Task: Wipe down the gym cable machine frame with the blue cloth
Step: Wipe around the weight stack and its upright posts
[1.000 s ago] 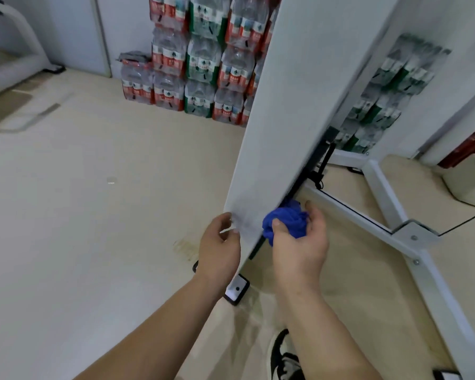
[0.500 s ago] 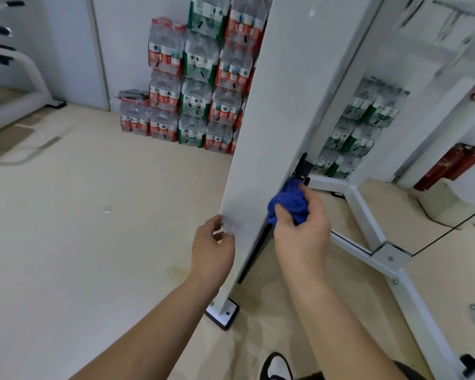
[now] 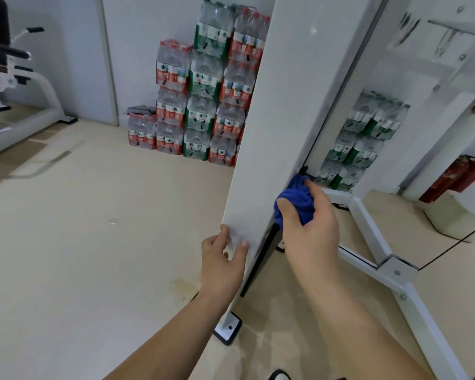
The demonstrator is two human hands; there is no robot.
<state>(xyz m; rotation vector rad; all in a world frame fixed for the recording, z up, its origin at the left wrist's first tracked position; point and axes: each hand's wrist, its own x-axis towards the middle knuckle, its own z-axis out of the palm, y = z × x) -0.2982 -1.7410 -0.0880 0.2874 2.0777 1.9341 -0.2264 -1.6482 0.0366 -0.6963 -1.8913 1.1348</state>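
1. The beige floor [image 3: 93, 229] fills the left of your view.
2. The cable machine's white frame panel [image 3: 280, 119] stands upright on it.
3. Packs of bottled water [image 3: 203, 105] are stacked behind the panel.
4. Your left hand [image 3: 222, 266] has its grip clamped on the panel's left edge, thumb on the face.
5. Your right hand [image 3: 310, 234] has its grip clamped on the cloth.
6. The bunched blue cloth [image 3: 296, 197] presses against the panel's right edge, higher than your left hand.

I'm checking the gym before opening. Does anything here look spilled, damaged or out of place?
Only floor marks: a brownish stain just left of the foot plate, and a small shiny spot farther left. The frame itself looks undamaged.
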